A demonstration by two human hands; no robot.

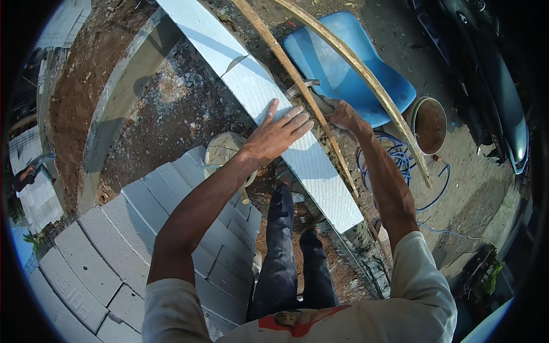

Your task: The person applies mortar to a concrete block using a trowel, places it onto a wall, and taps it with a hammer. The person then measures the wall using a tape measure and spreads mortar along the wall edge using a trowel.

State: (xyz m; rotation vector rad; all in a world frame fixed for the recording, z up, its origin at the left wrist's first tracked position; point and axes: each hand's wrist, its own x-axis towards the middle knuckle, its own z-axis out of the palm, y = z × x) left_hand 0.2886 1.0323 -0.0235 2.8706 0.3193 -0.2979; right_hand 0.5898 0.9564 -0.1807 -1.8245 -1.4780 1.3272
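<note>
My left hand (278, 132) lies flat on top of a white lightweight block (327, 182), fingers spread. The block sits in a narrow row, end to end with another white block (209, 40) farther up. Just right of the row, my right hand (343, 116) is closed around what looks like a hammer (303, 86). Its head shows beside the block's edge, and a thin wooden strip (297, 77) partly covers the tool. That strip runs along the right side of the blocks. Grey mortar (366, 251) shows below the block's near end.
Stacked pale blocks (137, 217) fill the lower left, with a bucket (224, 150) beside them. To the right are a blue plastic chair (349, 63), a curved wooden strip (366, 74), a round pail (429, 126), a coiled blue hose (400, 157) and a parked motorbike (486, 74).
</note>
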